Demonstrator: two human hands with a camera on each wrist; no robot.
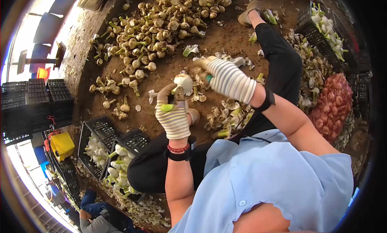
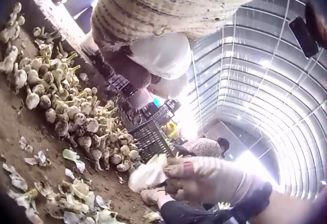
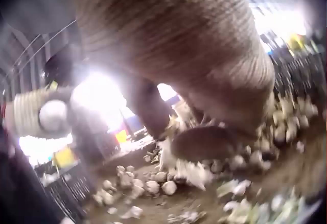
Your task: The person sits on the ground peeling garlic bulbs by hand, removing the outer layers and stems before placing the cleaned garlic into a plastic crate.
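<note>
1. Crates point(image 1: 105, 130) at the far left of the head view hold peeled white bulbs; they sit beside the person's left knee, well apart from the hands.
2. The pile point(image 1: 161, 27) of unpeeled bulbs lies on the dirt floor ahead of the hands, up and left of them in the head view, out of reach as the arms are now.
3. The left hand point(image 1: 174, 112), in a striped glove, is curled round the bulb's lower end; a green stalk stub point(image 1: 167, 107) sticks out leftward from under its thumb. So the bulb's long axis runs from that stub up and right toward the white head.
4. The bulb point(image 1: 184, 83) sits between the two hands, above the left one and just left of the right one. Its white head is clear of the left glove.
5. The right hand point(image 1: 225, 78), also gloved, comes in from the right, its fingertips bent onto the bulb's head. It looks like a pinch on the skin or roots, though what exactly it grips is too small to tell. Something green point(image 1: 209, 78) shows at its fingers.
6. Both hands touch the bulb; the left bears it, the right works at its free end.
7. Peelings point(image 1: 225, 116) lie on the floor below the right forearm.
</note>
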